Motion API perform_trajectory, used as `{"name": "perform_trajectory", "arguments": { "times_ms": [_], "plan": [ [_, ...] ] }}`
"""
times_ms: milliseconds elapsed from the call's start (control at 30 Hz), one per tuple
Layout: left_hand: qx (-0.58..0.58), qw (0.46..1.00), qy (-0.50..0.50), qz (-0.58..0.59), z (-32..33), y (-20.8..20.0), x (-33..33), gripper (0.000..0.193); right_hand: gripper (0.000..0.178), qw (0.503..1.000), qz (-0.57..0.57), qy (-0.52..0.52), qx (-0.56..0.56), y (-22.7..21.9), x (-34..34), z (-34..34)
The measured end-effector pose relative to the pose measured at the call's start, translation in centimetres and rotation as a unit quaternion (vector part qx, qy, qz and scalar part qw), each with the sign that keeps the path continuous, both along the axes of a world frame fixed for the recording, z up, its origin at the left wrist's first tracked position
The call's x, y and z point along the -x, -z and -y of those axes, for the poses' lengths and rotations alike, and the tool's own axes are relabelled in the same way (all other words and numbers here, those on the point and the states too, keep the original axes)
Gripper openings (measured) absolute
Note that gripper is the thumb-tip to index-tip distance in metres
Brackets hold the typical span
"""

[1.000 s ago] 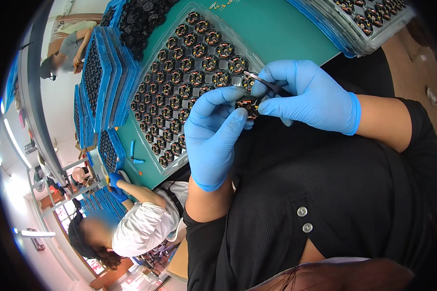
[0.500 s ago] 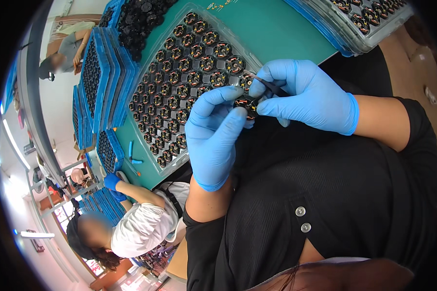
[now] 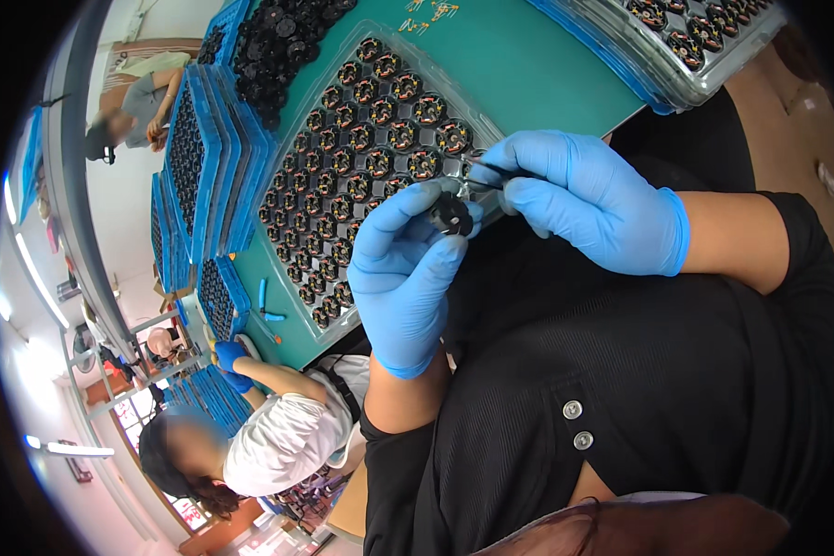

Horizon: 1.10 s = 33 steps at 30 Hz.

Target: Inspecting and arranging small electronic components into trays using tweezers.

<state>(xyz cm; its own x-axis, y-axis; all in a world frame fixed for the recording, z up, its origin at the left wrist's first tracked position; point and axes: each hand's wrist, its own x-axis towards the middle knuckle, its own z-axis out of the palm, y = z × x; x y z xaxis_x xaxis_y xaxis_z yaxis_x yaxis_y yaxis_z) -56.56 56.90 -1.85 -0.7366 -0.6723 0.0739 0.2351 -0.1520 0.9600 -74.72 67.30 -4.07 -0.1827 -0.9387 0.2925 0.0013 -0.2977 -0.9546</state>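
Note:
In my left hand [image 3: 400, 278], gloved in blue, a small round black plastic part [image 3: 451, 214] is pinched between thumb and fingers, its dark, mostly plain face showing. My right hand [image 3: 598, 202], gloved the same way, grips dark tweezers [image 3: 489, 175] between thumb and fingers. Their tips lie just above the black part, apart from it; whether they hold anything is too small to tell. Behind both hands lies a clear plastic tray [image 3: 454, 91] with rows of similar round parts [image 3: 380, 162] carrying copper-coloured and yellow pieces.
Small yellow-ended wire components [image 3: 431, 13] lie on the green table [image 3: 537, 88]. A heap of black parts [image 3: 278, 46] and stacked blue trays [image 3: 215, 167] stand left, near blue-handled pliers [image 3: 267, 304]. More filled trays [image 3: 690, 69] sit far right. A co-worker in white [image 3: 278, 445] works at lower left.
The black part has been turned over in my left hand, from its wired side to its plainer side. My right hand has drawn slightly away to the right, tweezers still held.

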Motion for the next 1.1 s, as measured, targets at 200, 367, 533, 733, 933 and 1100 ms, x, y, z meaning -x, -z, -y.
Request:
{"name": "perform_trajectory", "arguments": {
  "times_ms": [200,367,533,733,933,1100],
  "plan": [
    [-0.033,0.999,0.020,-0.034,0.6,0.3,-0.6,0.049,0.009,0.960,-0.250,0.070,0.100,-0.1,-0.2,0.0],
    [-0.042,0.997,0.020,-0.066,0.7,0.9,-0.4,0.048,0.013,0.940,-0.324,0.070,0.080,-0.5,-0.7,-0.8],
    [-0.009,0.995,0.039,-0.095,0.4,1.3,0.0,0.043,0.017,0.927,-0.357,0.069,0.087,-0.7,-0.9,-0.9],
    [0.007,0.996,0.026,-0.085,0.1,1.4,0.3,0.041,0.017,0.925,-0.366,0.060,0.079,-0.5,-0.8,-0.9],
    [0.037,0.996,0.017,-0.079,0.1,1.7,0.3,0.040,0.017,0.925,-0.370,0.053,0.070,-0.2,-0.8,-0.5],
    [0.047,0.996,0.007,-0.070,0.2,1.8,0.2,0.041,0.017,0.933,-0.349,0.046,0.070,-0.1,-0.7,-0.4]
  ]
}}
